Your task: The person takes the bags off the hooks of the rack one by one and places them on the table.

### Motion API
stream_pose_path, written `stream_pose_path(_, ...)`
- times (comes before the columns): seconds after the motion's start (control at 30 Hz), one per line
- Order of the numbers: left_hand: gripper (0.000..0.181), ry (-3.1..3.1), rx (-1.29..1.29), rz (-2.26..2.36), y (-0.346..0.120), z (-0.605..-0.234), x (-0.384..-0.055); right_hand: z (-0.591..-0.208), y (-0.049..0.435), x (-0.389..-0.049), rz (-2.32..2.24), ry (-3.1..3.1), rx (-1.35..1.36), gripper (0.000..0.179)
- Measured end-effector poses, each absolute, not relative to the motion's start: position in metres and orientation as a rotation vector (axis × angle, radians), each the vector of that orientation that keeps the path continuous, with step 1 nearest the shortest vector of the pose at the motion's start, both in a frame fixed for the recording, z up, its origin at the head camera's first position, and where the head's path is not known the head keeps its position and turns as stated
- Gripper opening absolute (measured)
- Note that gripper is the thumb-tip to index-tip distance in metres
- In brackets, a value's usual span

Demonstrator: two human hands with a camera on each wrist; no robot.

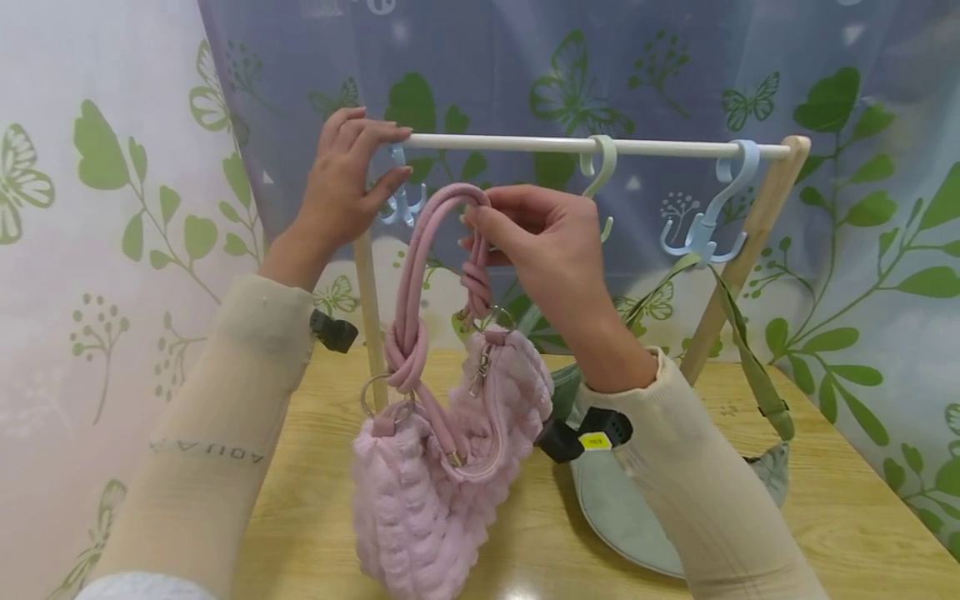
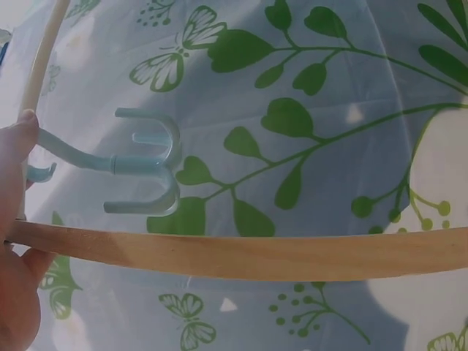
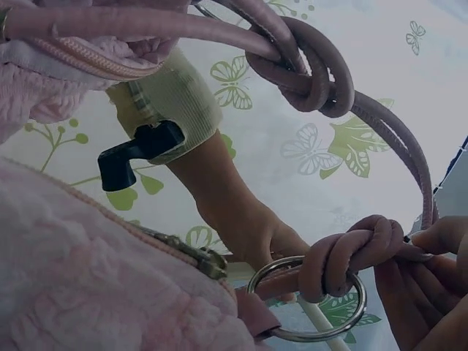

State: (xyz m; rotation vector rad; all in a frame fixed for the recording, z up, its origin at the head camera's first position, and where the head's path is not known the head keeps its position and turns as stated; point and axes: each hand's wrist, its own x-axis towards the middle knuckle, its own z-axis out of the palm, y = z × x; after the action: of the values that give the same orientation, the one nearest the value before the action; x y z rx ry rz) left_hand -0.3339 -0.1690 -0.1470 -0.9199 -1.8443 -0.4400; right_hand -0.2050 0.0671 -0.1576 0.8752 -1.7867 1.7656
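Observation:
My left hand [image 1: 341, 171] holds the top left corner of a rack, with its fingers over the white rod [image 1: 517, 143] and its thumb lower down. A light blue hook [image 2: 139, 164] with several prongs hangs right beside that hand. My right hand [image 1: 555, 250] pinches the knotted handle [image 1: 412, 283] of a puffy pink handbag [image 1: 420, 508]. The bag hangs below the hand, in front of the rack. Metal rings [image 3: 358, 307] join the handle to the bag, and its zipper [image 1: 480, 375] shows at the top.
Farther right on the rod hang a green hook [image 1: 602, 162] and another blue hook [image 1: 705, 229], which carries a green strap [image 1: 738, 325]. A grey-green bag [image 1: 630, 508] lies on the wooden table [image 1: 300, 517], partly behind my right arm. A patterned curtain [image 1: 495, 67] stands behind.

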Motion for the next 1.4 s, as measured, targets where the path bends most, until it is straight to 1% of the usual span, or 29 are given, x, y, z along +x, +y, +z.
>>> stream_pose_path(0.43,0.038,-1.884,-0.926,-0.405,-0.172,-0.147,-0.332,-0.174,0.084,-0.202,1.647,-1.856,0.811,0.016)
stream_pose_path(0.77,0.051,-1.936,-0.955,-0.34,-0.176,-0.144,-0.331,-0.179,0.098,-0.198,1.653,-1.942,0.694,0.019)
stream_pose_path(1.0,0.054,-1.937,-0.963,-0.415,-0.179,-0.145,-0.329,-0.184,0.104,-0.194,1.629,-2.023,0.594,0.022)
stream_pose_path(1.2,0.059,-1.972,-0.85,-0.586,-0.181,-0.15,-0.317,-0.187,0.108,-0.191,1.601,-2.007,0.562,0.021)
stream_pose_path(1.4,0.059,-1.722,-0.789,-0.693,-0.178,-0.156,-0.295,-0.189,0.111,-0.189,1.589,-1.995,0.549,0.02)
